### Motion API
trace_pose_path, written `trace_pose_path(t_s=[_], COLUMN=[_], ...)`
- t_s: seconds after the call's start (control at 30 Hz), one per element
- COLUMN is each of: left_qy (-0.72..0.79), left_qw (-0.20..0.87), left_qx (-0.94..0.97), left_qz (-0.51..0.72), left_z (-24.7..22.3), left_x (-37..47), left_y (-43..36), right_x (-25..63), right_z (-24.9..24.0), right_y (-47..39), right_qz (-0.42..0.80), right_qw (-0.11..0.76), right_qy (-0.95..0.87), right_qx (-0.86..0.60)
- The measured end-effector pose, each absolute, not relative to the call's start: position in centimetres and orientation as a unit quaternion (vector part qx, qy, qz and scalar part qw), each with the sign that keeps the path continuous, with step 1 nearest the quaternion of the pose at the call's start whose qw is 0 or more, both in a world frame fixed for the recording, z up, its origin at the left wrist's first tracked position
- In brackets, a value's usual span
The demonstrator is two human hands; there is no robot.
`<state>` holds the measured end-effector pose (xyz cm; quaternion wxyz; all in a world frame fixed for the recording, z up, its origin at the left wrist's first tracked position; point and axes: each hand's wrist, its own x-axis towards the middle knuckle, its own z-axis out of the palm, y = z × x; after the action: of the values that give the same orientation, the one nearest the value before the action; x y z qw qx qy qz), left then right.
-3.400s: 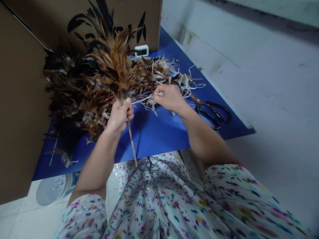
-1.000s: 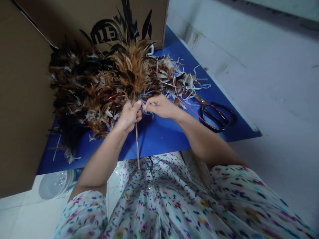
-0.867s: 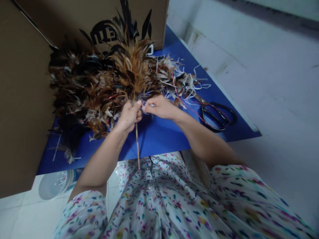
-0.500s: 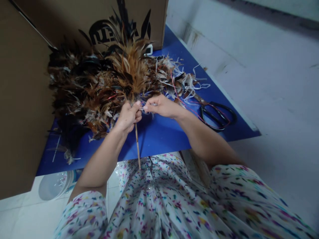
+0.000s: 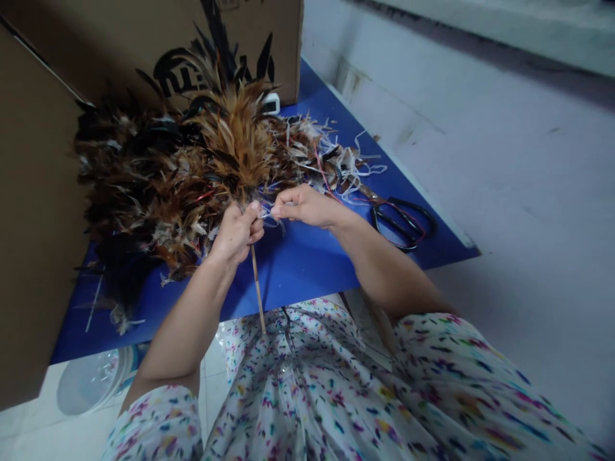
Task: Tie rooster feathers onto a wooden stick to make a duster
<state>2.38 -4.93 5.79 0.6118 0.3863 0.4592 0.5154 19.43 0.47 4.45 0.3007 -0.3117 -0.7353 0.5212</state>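
My left hand is closed around a thin wooden stick, whose lower end reaches past the table's front edge. Brown and black feathers fan upward from the stick above that hand. Between thumb and fingertips, my right hand pinches a whitish strip stretched from the left fist. Behind and to the left spreads a large heap of loose brown and black feathers. Scissors with black handles lie to the right of my right hand, a red string tangled over them.
A cardboard box stands at the back of the blue table, with another cardboard panel at left. White strips lie by the scissors. A small white device is near the box. Below left is a plastic bucket; a wall bounds the right.
The view has shifted, so everything sits slightly further left. My right hand has drawn a little away from my left, and more of the whitish strip shows between them.
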Motion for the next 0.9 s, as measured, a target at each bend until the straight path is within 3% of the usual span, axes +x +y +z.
trace_pose_path(t_s=[0.17,0.33,0.63,0.73,0.9], left_qy=[0.462,0.465,0.437,0.433,0.422], left_qw=[0.608,0.603,0.616,0.616,0.613], left_qx=[0.392,0.381,0.393,0.393,0.399], left_qz=[0.513,0.524,0.525,0.528,0.535], left_z=[5.9,5.8,6.0,6.3,6.6], left_x=[2.1,1.8,1.6,1.5,1.1], left_y=[-4.8,-4.6,-4.8,-4.9,-4.9], right_x=[20.5,23.4,27.2,26.5,22.9], right_z=[5.4,6.5,5.7,6.0,5.1], right_y=[0.5,1.0,5.7,8.5,10.7], right_qz=[0.525,0.440,0.108,0.073,0.085], right_qw=[0.262,0.228,0.372,0.321,0.128], right_qy=[-0.755,-0.797,-0.692,-0.683,-0.729], right_qx=[-0.293,-0.345,-0.610,-0.652,-0.667])
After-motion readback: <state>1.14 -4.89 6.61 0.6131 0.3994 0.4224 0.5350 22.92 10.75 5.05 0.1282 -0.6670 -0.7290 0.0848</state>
